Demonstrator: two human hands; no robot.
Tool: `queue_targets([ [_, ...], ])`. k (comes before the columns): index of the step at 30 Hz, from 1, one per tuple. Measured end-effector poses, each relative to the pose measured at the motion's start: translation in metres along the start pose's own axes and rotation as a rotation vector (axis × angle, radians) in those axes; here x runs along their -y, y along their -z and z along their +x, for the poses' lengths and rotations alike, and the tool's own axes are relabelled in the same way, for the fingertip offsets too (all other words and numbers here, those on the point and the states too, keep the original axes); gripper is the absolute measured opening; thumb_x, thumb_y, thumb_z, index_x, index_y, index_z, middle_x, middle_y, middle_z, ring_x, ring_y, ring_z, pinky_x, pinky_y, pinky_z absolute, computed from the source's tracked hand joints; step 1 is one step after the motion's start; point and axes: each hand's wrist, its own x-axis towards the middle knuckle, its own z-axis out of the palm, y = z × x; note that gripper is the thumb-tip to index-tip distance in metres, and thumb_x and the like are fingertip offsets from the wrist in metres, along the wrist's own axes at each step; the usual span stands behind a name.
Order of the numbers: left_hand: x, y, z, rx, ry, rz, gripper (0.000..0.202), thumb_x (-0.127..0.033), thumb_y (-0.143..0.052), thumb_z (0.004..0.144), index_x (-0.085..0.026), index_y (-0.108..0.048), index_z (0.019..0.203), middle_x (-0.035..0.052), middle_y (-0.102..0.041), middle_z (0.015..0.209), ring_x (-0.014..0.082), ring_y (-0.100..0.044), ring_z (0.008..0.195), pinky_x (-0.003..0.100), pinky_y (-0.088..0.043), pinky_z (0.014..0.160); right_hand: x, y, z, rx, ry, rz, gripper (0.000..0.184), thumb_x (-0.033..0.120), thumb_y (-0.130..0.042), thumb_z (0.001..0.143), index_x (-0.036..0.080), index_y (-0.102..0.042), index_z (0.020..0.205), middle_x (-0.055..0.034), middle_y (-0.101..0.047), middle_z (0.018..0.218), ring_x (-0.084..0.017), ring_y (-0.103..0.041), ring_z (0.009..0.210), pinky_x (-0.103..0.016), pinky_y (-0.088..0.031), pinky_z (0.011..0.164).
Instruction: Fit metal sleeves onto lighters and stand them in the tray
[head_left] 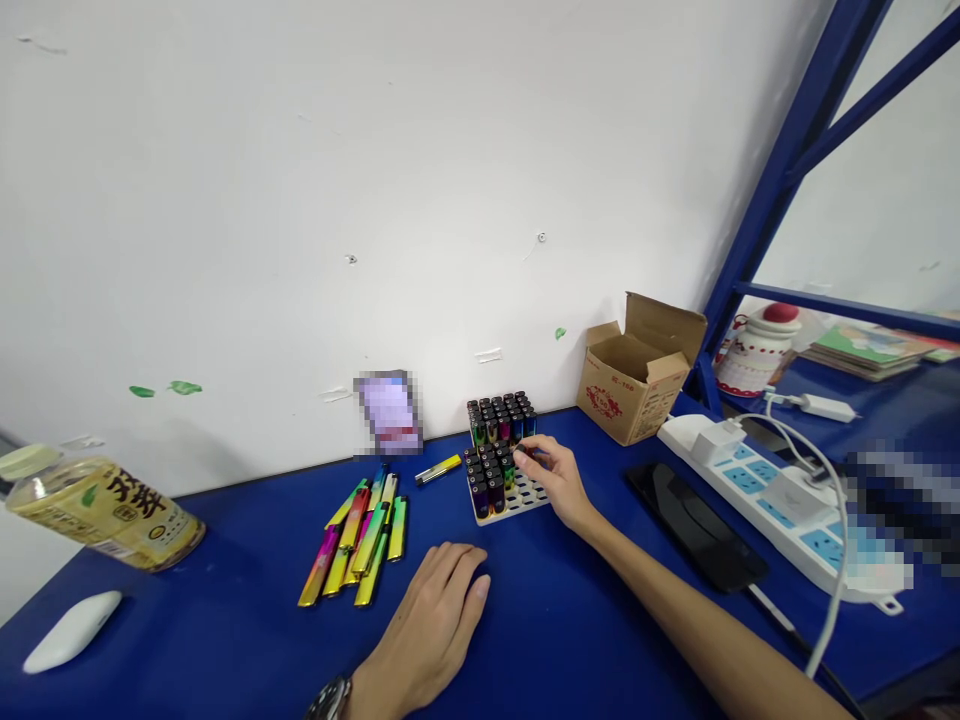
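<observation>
My right hand (559,482) is at the white holed tray (534,492), thumb and fingers closed on the dark top of a lighter. Several lighters (487,492) stand upright in the tray's left part, dark tops up, and a further block of upright lighters (504,425) stands behind them. Flat on the table lies my left hand (431,625), fingers stretched out and holding nothing. Nearest to it is a loose pile of shiny lighters (367,540) in yellow, green, red and purple. One yellow and silver lighter (439,470) lies alone between pile and tray.
An open cardboard box (626,400) stands behind the tray on the right. Further right are a black phone (694,525) and a white power strip (780,510) with cables. On the left are a drink bottle (112,510) and a white mouse (73,632). A blurred screen (391,412) leans on the wall.
</observation>
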Motion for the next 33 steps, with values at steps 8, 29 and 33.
queue_targets([
  [8, 0.014, -0.005, 0.004, -0.282, -0.008, 0.267, 0.023, -0.024, -0.041, 0.093, -0.015, -0.059, 0.103, 0.0108, -0.067, 0.095, 0.0246, -0.063, 0.091, 0.042, -0.052, 0.082, 0.000, -0.002, -0.004, 0.056, -0.013, 0.043, 0.025, 0.040, -0.065, 0.077, 0.015, -0.070, 0.077, 0.0022, -0.053, 0.050, -0.012, -0.049, 0.042, -0.025, -0.038, 0.044],
  [29, 0.015, -0.013, 0.003, -0.283, 0.159, 0.156, 0.027, -0.031, -0.029, 0.098, -0.016, -0.050, 0.104, 0.0066, -0.059, 0.084, 0.0187, -0.065, 0.070, 0.031, -0.055, 0.062, 0.017, -0.005, -0.016, 0.113, 0.757, -0.630, 0.036, 0.035, -0.047, 0.084, 0.022, -0.048, 0.051, 0.0004, -0.046, 0.047, -0.013, -0.037, 0.046, -0.029, -0.026, 0.050],
  [33, 0.012, -0.013, -0.001, -0.410, 0.059, 0.044, 0.022, -0.032, -0.036, 0.097, -0.019, -0.046, 0.112, 0.0058, -0.062, 0.087, 0.0166, -0.067, 0.076, 0.027, -0.057, 0.067, 0.026, -0.021, -0.029, 0.171, 0.825, -0.665, 0.038, 0.049, -0.053, 0.081, 0.020, -0.062, 0.058, -0.0005, -0.048, 0.047, -0.014, -0.039, 0.047, -0.029, -0.026, 0.047],
])
